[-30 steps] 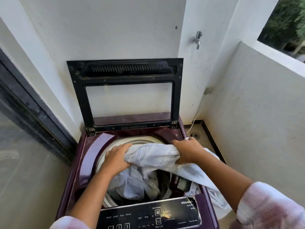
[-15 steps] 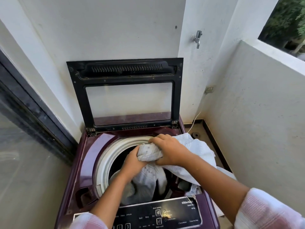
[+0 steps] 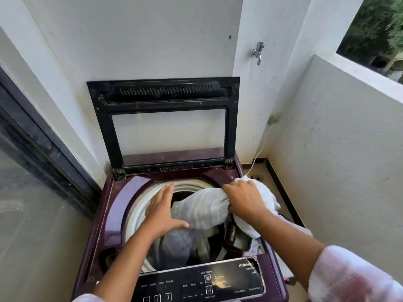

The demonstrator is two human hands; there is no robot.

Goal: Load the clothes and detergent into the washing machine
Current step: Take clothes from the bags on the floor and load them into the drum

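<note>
Now, unlike before, left hand (image 3: 162,211) flat against cloth (image 3: 202,209)

There is one washing machine (image 3: 102,225) with one lid (image 3: 104,127) and one control panel (image 3: 196,284), which shows three numbered buttons (image 3: 157,298). Two hands are in view, the left hand (image 3: 162,211) and the right hand (image 3: 244,199). One white cloth (image 3: 202,209) is visible; the clothes (image 3: 174,245) below it cannot be counted. There are also one tap (image 3: 258,52) and one socket (image 3: 274,118).
</note>
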